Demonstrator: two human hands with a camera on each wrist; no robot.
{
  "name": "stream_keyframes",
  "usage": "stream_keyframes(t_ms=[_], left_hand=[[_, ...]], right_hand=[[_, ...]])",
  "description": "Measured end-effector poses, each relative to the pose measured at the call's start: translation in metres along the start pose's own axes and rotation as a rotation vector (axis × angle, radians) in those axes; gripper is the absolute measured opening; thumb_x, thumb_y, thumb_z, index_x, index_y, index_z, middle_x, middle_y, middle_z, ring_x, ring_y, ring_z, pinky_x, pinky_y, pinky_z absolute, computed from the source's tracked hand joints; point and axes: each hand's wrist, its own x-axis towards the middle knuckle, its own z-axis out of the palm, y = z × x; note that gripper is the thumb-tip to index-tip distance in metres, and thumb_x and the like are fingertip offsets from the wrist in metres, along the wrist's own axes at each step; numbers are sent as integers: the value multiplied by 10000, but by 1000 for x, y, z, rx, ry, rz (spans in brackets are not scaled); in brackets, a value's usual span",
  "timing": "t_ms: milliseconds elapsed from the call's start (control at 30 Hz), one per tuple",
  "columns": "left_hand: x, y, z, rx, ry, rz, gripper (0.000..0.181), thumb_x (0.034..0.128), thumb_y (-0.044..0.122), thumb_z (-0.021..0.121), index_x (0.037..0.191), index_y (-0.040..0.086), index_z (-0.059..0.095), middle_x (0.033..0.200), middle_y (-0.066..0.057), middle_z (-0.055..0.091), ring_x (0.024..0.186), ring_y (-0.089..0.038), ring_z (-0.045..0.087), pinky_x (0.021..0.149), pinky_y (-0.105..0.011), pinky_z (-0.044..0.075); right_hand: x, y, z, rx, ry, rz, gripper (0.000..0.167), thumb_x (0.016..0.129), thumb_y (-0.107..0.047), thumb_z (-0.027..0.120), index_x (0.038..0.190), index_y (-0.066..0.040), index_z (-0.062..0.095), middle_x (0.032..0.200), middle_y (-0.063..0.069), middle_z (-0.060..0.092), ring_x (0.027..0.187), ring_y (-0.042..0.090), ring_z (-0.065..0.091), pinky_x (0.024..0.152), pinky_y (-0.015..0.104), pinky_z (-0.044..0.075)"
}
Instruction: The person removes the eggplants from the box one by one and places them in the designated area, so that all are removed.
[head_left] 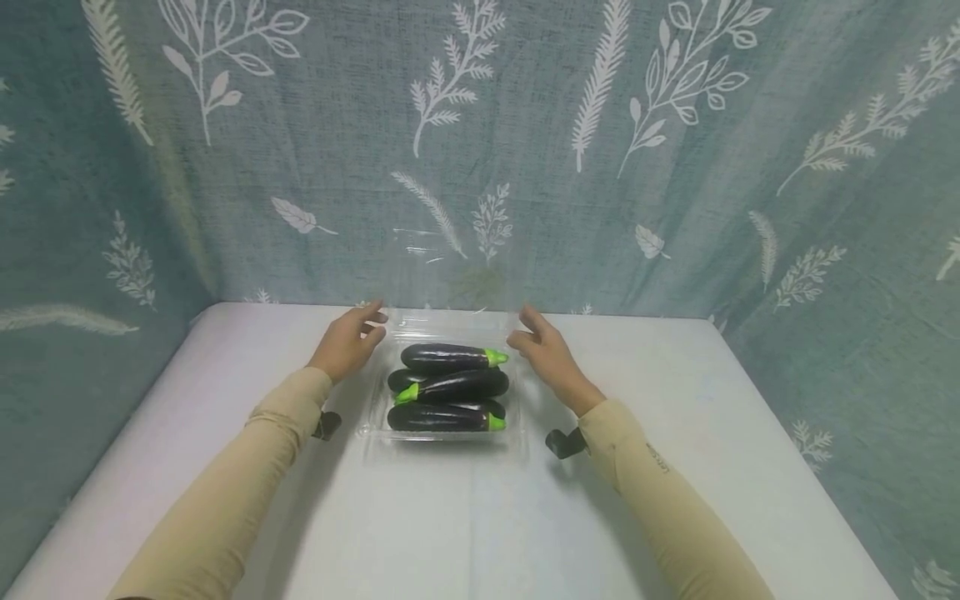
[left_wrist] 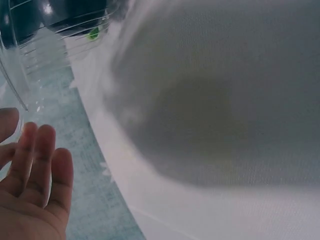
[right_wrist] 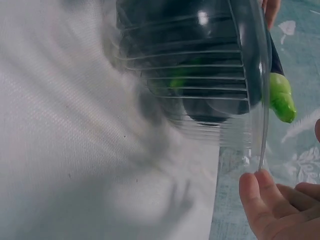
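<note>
Several dark purple eggplants (head_left: 450, 417) with green stems lie in a clear plastic container (head_left: 450, 436), its transparent lid (head_left: 457, 271) raised at the back. My left hand (head_left: 349, 340) is beside the container's back left corner, fingers loosely bent; in the left wrist view that hand (left_wrist: 35, 185) is close to the plastic edge, and contact is unclear. At the back right corner is my right hand (head_left: 551, 354). In the right wrist view the fingertips of this hand (right_wrist: 280, 205) touch the end of the clear rim (right_wrist: 265, 120), without curling round it.
The container stands on a white-covered table (head_left: 420, 525). Behind and at both sides hangs a blue-green curtain (head_left: 345, 150) with white leaf patterns. Dark wrist-mounted pieces project inward from the left sleeve (head_left: 255, 450) and the right sleeve (head_left: 660, 492).
</note>
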Motion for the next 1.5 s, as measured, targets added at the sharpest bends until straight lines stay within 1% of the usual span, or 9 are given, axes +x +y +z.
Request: stream_keyframes(t_ms=[133,333,500,667,767,1000,1167,1367,1500], left_hand=[[-1,0,0,4,-23,7,490,1027,51,487,1483,-106,401,1355,-294,571,1178,-464,597,1070,-565,424],[-1,0,1,-18,-63,-49,510,1056,107,432,1528,-68,354,1409,-258,550,1259,-462,538,1108,-561,386],[-3,-2,-1,-60,-77,-92,542,1075,188,406,1558,-38,312,1452,-252,518,1307,-467,500,1134,-564,353],[-9,-3,-4,-85,-83,-124,551,1087,244,393,1565,-18,310,1487,-252,481,1316,-467,494,1131,-572,354],[-15,-5,-6,-78,-81,-117,559,1095,285,393,1558,-20,323,1492,-262,469,1310,-475,497,1125,-588,354],[-40,-9,-11,-30,-82,-101,640,1093,442,373,1562,9,336,1516,-246,446,1312,-456,493,1107,-618,358],[-63,-9,-17,27,-59,-89,635,1093,437,394,1559,8,344,1537,-253,410,1317,-456,485,1094,-630,359],[-91,-2,-20,126,-30,-83,666,1076,491,411,1563,39,357,1567,-226,382,1396,-446,401,1131,-620,311],[-105,3,-17,219,-5,-33,712,1057,518,448,1559,21,358,1571,-230,382,1428,-461,348,1148,-620,284]], right_hand=[[2,3,2,-1,13,13,753,1002,-208,588,1615,-32,188,1643,162,275,1444,319,400,1136,416,405],[3,8,4,-10,16,23,732,1010,-210,588,1614,-45,209,1640,143,293,1445,302,403,1159,427,371],[5,12,4,-2,38,16,698,1022,-216,583,1606,-46,241,1626,134,331,1443,304,407,1146,421,391],[2,15,1,11,46,15,670,1031,-194,561,1608,-62,248,1613,132,358,1425,316,431,1121,434,422],[-1,17,-2,13,46,11,665,1031,-175,548,1611,-65,242,1609,141,363,1410,333,448,1114,455,427],[-8,26,-9,25,60,10,658,1025,-166,561,1604,-65,266,1598,139,383,1379,337,486,1112,448,429],[-11,34,-16,18,57,14,654,1032,-181,558,1607,-78,263,1606,131,371,1385,333,478,1109,440,433],[-15,41,-28,33,45,28,647,1046,-140,527,1607,-35,222,1618,181,324,1423,365,419,1127,470,408],[-18,42,-36,29,37,32,649,1048,-122,520,1601,0,203,1618,219,299,1432,397,390,1136,495,391]])
